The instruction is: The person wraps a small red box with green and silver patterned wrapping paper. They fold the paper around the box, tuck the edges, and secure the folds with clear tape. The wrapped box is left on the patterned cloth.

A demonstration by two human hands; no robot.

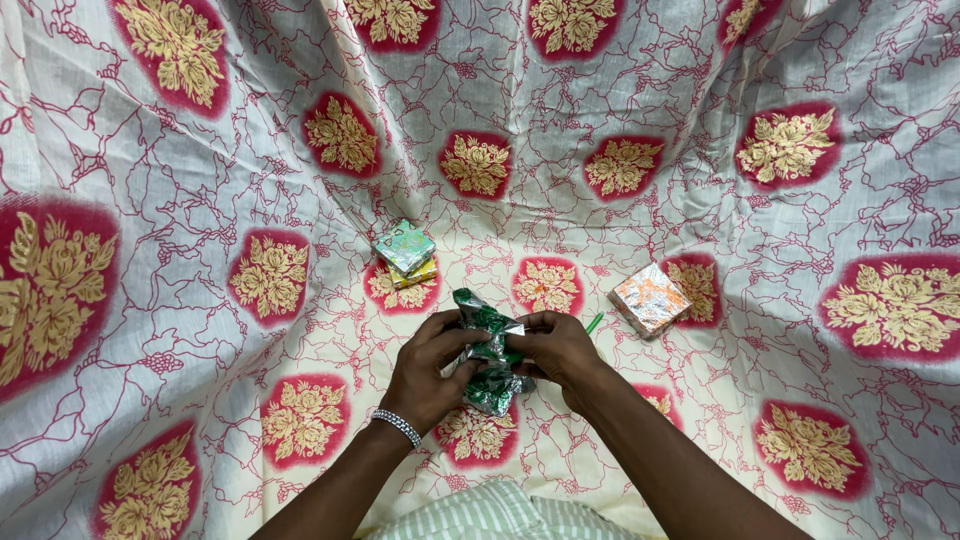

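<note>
Hands both on one item: green foil-wrapped packet (490, 352), shiny, crumpled green/silver wrap. Left hand (430, 365) closed around its left side, fingers curled over the top, thumb on the front; silver bracelet (397, 427) at that wrist. Right hand (556, 347) closed on the right side, fingertips pinching the foil near the top edge. Packet sits btwn the two hands, held up off the cloth, top end poking out above the fingers, bottom end hanging below them.

Beyond left hand, well apart: small stack of two wrapped boxes (405, 254), teal on top, yellow under. Right of right hand, near but not touching: orange/silver wrapped box (650, 298). Thin green stick (594, 322) just beside right hand's knuckles. All on white/red floral cloth (200, 330). Striped fabric (500, 515) at bottom edge btwn the forearms.
</note>
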